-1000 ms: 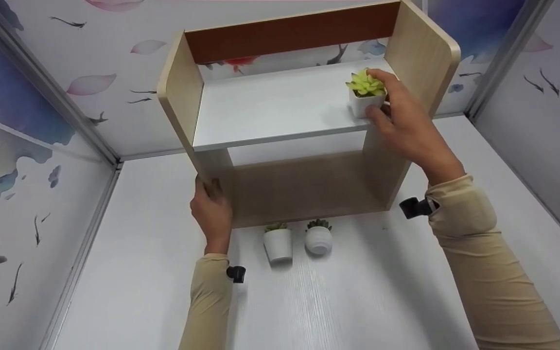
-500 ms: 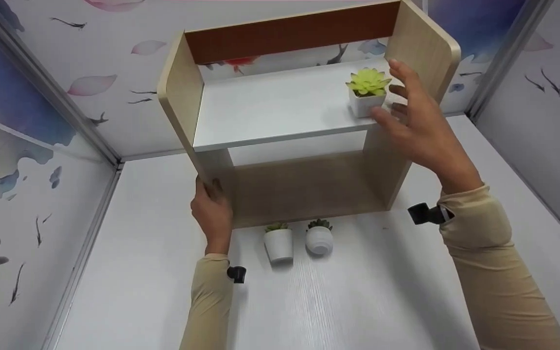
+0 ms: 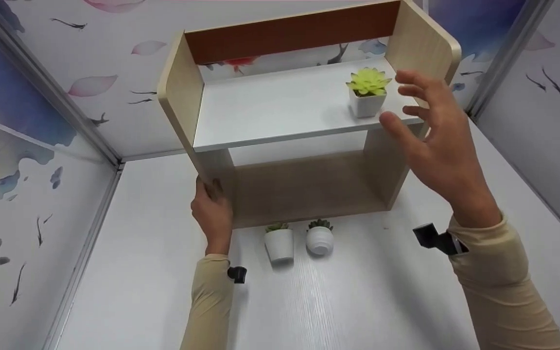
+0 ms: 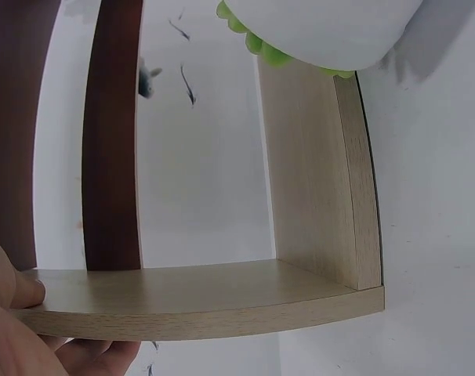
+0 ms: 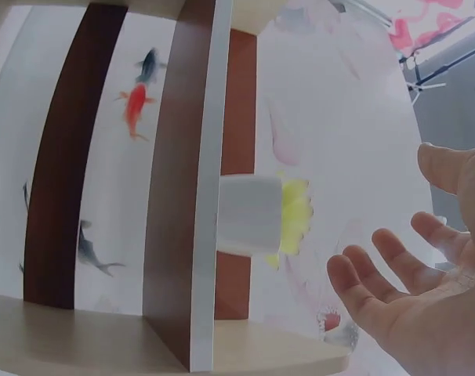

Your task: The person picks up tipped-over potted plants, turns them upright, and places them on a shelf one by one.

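Observation:
A small wooden shelf unit (image 3: 260, 112) with a white middle board stands in the head view. My left hand (image 3: 213, 216) grips its left side panel (image 4: 198, 301); in the left wrist view the thumb lies on one face and the fingers on the other. A yellow-green succulent (image 3: 368, 83) in a square white pot (image 3: 366, 105) stands upright near the right end of the middle board. Just right of it, apart from the pot, is my right hand (image 3: 443, 146), fingers spread and relaxed, holding nothing.
Two more white potted succulents are on the white table (image 3: 309, 311) in front of the shelf: a tapered pot (image 3: 279, 244) and a rounded pot (image 3: 319, 240). Painted wall panels (image 3: 22, 121) enclose the table at the back and sides.
My right hand has let go of the square-potted succulent and drawn back to the right. The pot stays on the middle board. My left hand keeps its grip on the side panel.

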`<state>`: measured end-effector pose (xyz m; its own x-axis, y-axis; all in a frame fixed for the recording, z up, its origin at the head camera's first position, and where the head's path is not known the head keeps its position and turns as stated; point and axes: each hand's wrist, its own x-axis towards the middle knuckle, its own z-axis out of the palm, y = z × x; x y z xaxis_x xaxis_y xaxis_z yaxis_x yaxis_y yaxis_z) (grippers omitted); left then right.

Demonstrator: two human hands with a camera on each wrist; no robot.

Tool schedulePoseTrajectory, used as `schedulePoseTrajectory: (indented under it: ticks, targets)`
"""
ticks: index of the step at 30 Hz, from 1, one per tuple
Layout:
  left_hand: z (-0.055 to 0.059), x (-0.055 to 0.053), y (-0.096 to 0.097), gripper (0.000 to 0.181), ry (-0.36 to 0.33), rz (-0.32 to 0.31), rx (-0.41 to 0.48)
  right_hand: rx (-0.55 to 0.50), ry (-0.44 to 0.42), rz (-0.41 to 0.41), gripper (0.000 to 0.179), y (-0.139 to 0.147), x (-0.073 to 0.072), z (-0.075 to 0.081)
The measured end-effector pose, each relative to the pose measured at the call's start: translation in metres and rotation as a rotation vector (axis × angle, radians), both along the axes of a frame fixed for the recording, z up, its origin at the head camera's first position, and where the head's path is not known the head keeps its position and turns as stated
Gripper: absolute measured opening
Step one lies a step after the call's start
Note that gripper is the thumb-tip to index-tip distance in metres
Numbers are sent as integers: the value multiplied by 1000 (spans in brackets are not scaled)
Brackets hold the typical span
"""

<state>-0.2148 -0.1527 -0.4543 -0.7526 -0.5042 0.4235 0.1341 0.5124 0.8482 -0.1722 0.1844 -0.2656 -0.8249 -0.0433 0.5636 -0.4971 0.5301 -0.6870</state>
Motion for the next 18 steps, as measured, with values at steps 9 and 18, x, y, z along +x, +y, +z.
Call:
schedulePoseTrajectory:
  ticks: [9,18]
  targets:
    - [0,-1,-1,38,4,-20,-7,24,60,62,45,-14,21,-37]
    - [-1,1,-1,37,18,-9,-2,-4,-68,127,43,-30,17,-105]
